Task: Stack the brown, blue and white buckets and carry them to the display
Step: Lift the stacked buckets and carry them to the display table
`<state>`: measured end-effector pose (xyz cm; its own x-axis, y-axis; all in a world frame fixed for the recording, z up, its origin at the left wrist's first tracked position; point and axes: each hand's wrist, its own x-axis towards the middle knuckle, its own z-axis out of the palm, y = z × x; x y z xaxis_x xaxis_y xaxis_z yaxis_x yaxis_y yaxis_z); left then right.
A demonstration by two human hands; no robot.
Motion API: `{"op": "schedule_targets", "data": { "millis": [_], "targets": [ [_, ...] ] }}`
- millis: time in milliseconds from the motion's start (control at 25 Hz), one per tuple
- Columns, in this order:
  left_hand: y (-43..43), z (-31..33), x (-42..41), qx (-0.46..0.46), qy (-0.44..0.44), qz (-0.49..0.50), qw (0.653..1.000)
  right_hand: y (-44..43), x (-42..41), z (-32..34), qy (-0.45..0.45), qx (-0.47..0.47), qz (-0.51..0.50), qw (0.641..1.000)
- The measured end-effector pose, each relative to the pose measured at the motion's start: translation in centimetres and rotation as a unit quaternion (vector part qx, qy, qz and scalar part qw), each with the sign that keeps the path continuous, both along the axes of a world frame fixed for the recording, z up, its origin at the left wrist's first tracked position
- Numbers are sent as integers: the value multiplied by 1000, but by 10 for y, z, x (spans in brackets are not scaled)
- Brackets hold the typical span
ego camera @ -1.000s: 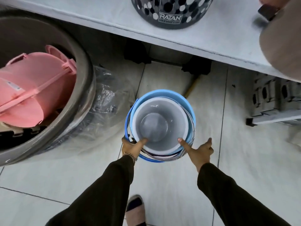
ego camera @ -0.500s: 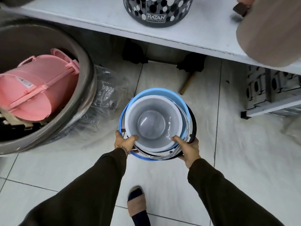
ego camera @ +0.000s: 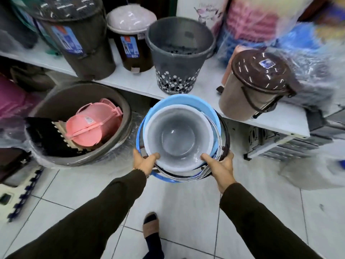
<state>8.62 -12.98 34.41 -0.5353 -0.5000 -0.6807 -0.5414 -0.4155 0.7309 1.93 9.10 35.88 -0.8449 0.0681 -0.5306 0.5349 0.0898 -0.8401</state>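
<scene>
The three buckets are nested and held up off the floor. The white bucket [ego camera: 179,139] sits innermost, the blue bucket [ego camera: 188,101] rings it, and only a dark rim of the brown bucket [ego camera: 226,139] shows at the right. My left hand [ego camera: 143,162] grips the stack's near-left rim, thumb inside the white bucket. My right hand [ego camera: 221,166] grips the near-right rim, thumb also inside. Wire handles hang down along the front of the stack.
A white shelf [ego camera: 209,90] stands just beyond the stack, carrying a grey dotted bin [ego camera: 177,58], dark pedal bins [ego camera: 80,40] and a tan lidded bin [ego camera: 255,85]. A large grey tub [ego camera: 115,144] with a pink bucket [ego camera: 93,124] sits at left on the tiled floor [ego camera: 186,202].
The stack has risen from the floor in both hands, and the view has tilted up to take in the shelf top with its bins.
</scene>
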Motion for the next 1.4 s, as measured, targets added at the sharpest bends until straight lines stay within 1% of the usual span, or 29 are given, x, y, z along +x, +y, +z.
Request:
{"op": "schedule_targets", "data": {
  "millis": [120, 280, 360, 440, 600, 680, 800, 960, 1040, 1160, 1320, 1400],
  "targets": [
    [13, 91, 19, -47, 73, -3, 996, 10, 19, 89, 73, 10, -11, 997],
    [18, 196, 26, -113, 180, 16, 977, 11, 24, 193, 161, -3, -13, 987],
    [12, 233, 18, -133, 209, 20, 969, 6, 15, 230, 193, -10, -11, 981],
    [5, 270, 5, -129, 237, 20, 963, 1, 1, 263, 229, -23, -14, 973],
    [-20, 326, -49, -174, 268, 31, 947, -29, -59, 314, 268, -39, -11, 963],
    [-38, 336, -77, -186, 270, 28, 944, -44, -86, 327, 265, -47, -7, 963],
    [-80, 345, -148, -159, 256, 7, 953, -79, -150, 339, 247, -18, -16, 969],
    [-134, 339, -244, -150, 193, 5, 970, -130, -244, 325, 192, -3, -31, 981],
    [-155, 322, -282, -142, 148, -21, 979, -147, -282, 303, 159, 11, -38, 987],
    [-176, 288, -332, -101, 105, -48, 988, -165, -320, 272, 108, 44, -60, 991],
    [-186, 245, -367, -41, 31, -81, 995, -177, -336, 235, 20, 42, -74, 996],
    [-190, 225, -375, -56, -1, -101, 993, -179, -337, 217, -14, 41, -78, 996]
  ]
}}
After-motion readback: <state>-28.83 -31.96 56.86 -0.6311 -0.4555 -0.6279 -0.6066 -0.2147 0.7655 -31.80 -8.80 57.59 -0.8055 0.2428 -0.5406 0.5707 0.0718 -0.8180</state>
